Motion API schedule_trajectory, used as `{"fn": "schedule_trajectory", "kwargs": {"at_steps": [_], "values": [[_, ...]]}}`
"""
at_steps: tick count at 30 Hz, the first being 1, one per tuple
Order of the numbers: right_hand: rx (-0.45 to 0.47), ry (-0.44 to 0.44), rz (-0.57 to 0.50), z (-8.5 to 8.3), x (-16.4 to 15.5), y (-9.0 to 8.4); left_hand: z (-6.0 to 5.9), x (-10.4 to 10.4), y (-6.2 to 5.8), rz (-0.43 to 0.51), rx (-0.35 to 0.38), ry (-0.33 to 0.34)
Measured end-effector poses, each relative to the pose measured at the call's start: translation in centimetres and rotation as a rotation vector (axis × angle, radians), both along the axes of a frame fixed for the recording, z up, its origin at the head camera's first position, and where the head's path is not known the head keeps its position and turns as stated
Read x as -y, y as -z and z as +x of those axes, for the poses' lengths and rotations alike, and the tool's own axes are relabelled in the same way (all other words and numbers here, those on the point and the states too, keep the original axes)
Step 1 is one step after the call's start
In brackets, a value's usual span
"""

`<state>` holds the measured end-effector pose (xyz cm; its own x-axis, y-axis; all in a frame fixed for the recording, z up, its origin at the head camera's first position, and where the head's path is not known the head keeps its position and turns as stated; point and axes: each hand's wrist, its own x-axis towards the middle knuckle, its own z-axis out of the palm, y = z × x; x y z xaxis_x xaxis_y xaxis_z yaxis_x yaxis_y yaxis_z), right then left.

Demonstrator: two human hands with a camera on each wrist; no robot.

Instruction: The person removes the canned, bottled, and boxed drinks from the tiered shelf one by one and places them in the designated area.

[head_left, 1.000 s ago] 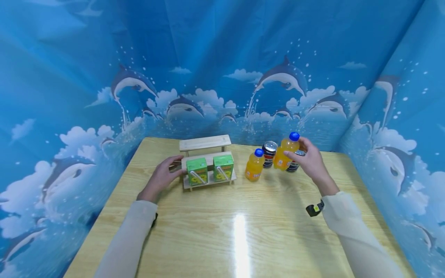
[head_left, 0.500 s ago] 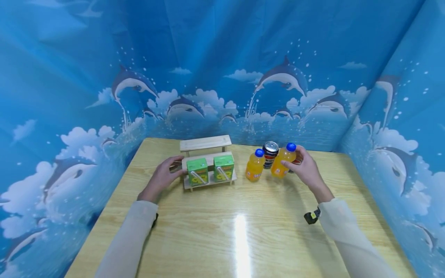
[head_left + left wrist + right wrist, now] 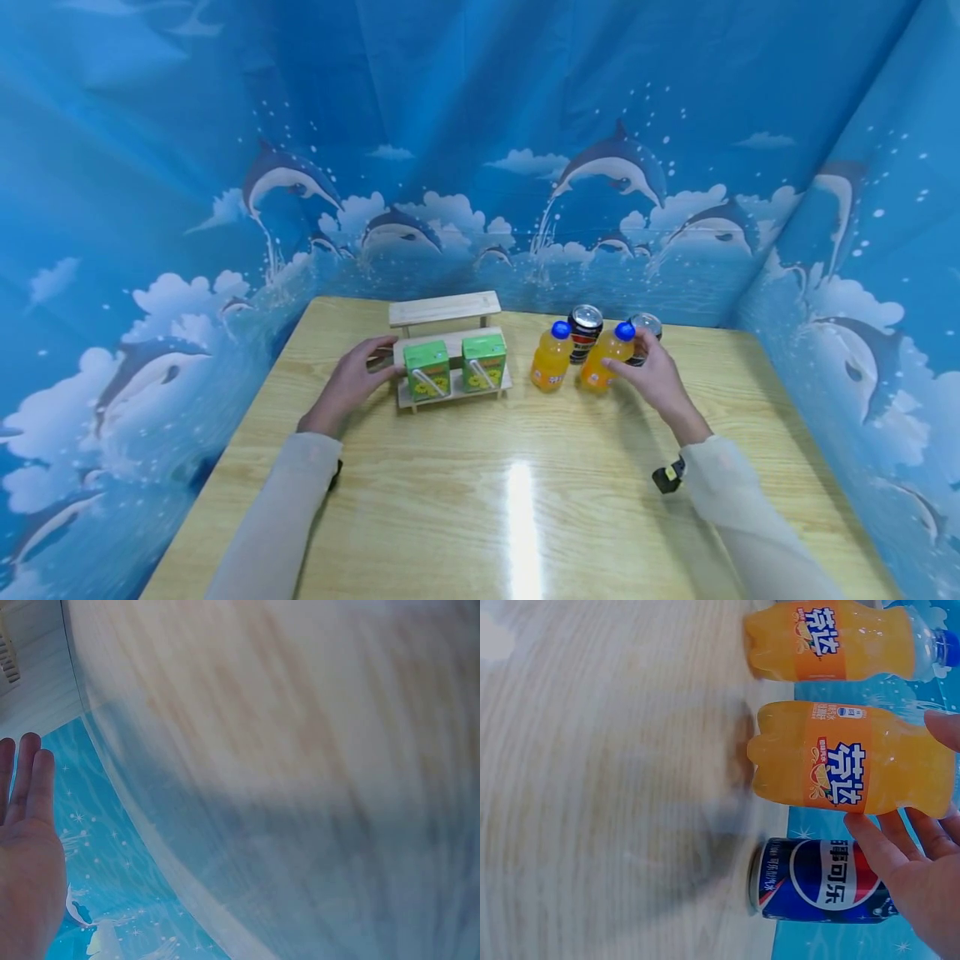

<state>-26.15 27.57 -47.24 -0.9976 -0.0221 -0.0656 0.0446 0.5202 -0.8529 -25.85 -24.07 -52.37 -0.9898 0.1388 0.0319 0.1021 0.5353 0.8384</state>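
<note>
In the head view my right hand point(image 3: 651, 375) grips an orange soda bottle point(image 3: 597, 372) with a blue cap, thumb in front and fingers on its right side. The bottle leans slightly, its base close over the table. A second orange soda bottle point(image 3: 550, 367) stands to its left. Behind them are two dark cola cans, one point(image 3: 586, 327) between the bottles and the other point(image 3: 821, 880) beside my right fingers. My left hand point(image 3: 352, 379) touches the left end of a small wooden tiered rack point(image 3: 442, 309), its fingers straight in the left wrist view.
Two green juice boxes with straws, a left one point(image 3: 427, 372) and a right one point(image 3: 483, 364), stand on the rack's lowest tier. Blue dolphin-print curtains point(image 3: 465, 125) enclose the wooden table point(image 3: 420, 500) at the back and sides.
My right hand has carried the orange soda bottle down, left and toward me, beside the other bottle. The right-hand can now shows more behind it. My left hand stays at the rack.
</note>
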Motion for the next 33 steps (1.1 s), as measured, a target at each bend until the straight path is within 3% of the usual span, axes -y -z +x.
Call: {"fn": "schedule_trajectory", "kwargs": {"at_steps": [23,28,33], "values": [[-0.001,-0.021,0.007,-0.1,0.7,1.2,0.1,0.0,0.0,-0.015,0.001,-0.002],[-0.006,-0.062,-0.035,0.0,0.8,0.5,0.2,0.0,-0.1,-0.01,0.002,-0.009],[-0.068,-0.097,-0.081,-0.1,1.0,-0.9,0.2,0.0,-0.1,-0.016,-0.002,-0.002]]}}
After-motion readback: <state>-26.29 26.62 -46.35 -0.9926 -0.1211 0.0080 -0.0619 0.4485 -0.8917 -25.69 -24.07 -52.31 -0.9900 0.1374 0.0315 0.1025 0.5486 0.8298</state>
